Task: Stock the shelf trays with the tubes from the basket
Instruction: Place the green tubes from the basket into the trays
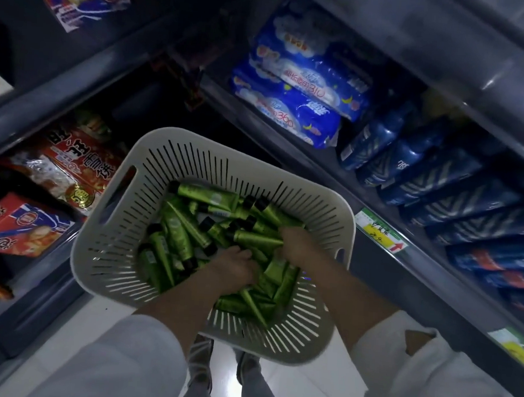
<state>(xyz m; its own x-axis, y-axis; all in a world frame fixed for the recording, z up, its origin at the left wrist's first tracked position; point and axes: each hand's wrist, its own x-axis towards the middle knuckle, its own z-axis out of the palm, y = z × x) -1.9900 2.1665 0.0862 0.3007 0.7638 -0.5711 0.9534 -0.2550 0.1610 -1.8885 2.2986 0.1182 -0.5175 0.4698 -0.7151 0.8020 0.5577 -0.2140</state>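
Note:
A white slotted basket sits low in front of me on the floor, holding several green tubes with black caps in a loose heap. Both my hands are down inside it. My left hand is buried among the tubes near the middle, fingers curled down into the pile. My right hand lies just to the right, its fingers curled around the tail ends of green tubes. The fingertips of both hands are hidden by the tubes.
Grey shelves flank the basket. On the left are red snack packs. On the right are blue-white packs and dark blue bottles, with a price label on the shelf edge. White floor tiles lie below.

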